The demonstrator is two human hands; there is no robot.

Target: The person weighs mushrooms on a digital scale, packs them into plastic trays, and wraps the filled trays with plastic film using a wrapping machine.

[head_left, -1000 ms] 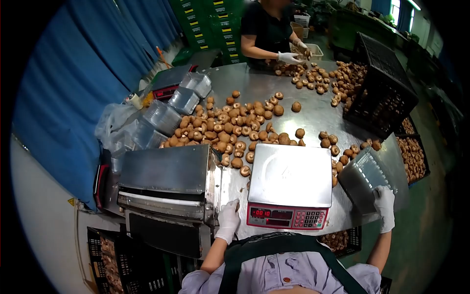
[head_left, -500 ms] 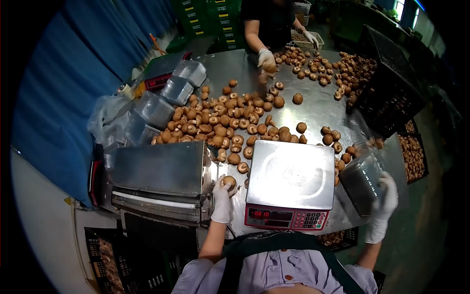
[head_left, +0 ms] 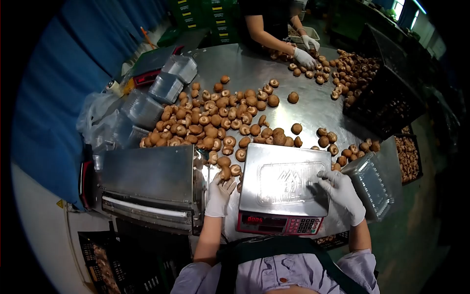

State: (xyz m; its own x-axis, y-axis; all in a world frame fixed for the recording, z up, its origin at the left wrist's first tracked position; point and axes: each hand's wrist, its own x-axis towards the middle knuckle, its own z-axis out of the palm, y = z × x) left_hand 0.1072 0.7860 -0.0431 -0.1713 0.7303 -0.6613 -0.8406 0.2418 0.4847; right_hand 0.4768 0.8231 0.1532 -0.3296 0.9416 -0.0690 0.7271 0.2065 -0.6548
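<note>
My left hand [head_left: 220,196], in a white glove, is raised palm up between the metal machine and the scale, its fingers apart just under a brown mushroom [head_left: 225,173] at the edge of the mushroom pile [head_left: 210,117]. Over the right side of the scale's steel plate [head_left: 284,181] is my gloved right hand [head_left: 342,193], fingers spread, with nothing seen in it. The scale shows red digits. Just right of that hand, stacked clear plastic trays [head_left: 369,183] stand on the steel table [head_left: 235,63].
A metal sealing machine [head_left: 147,176] stands at the left, with clear trays [head_left: 166,88] and a plastic bag [head_left: 95,115] behind it. Across the table, a co-worker's gloved hands [head_left: 306,54] touch mushrooms. A black crate [head_left: 387,93] lies tipped at the right, mushrooms [head_left: 355,73] beside it.
My right hand has moved left from the clear trays to the scale plate. The mushroom seen in my left hand earlier is no longer within its fingers, which have opened. The co-worker's hands have moved right.
</note>
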